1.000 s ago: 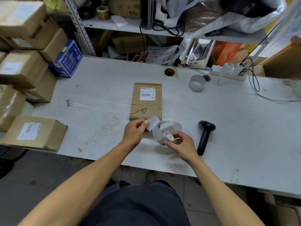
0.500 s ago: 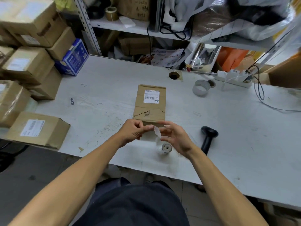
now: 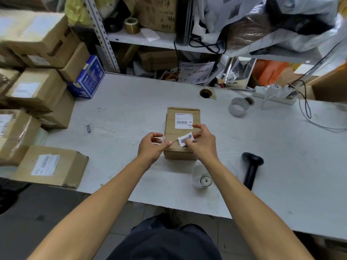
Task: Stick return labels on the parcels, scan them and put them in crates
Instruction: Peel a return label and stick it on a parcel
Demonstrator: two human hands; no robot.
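A cardboard parcel [image 3: 180, 134] lies flat at the centre of the white worktop [image 3: 281, 156], with a printed shipping label [image 3: 183, 120] on its far end. The right hand [image 3: 201, 142] pinches a small white return label [image 3: 185, 140] (black characters printed on it) over the near half of the parcel top; whether the label is stuck down cannot be determined. The left hand [image 3: 153, 147] has its grip narrow, thumb and fingertips pinching a thin pale strip at the parcel's left edge. A label roll [image 3: 203, 180] rests on the worktop near the right forearm. A black handheld barcode scanner [image 3: 251, 168] lies to the right. Stacked cardboard boxes [image 3: 35, 87] occupy the left side.
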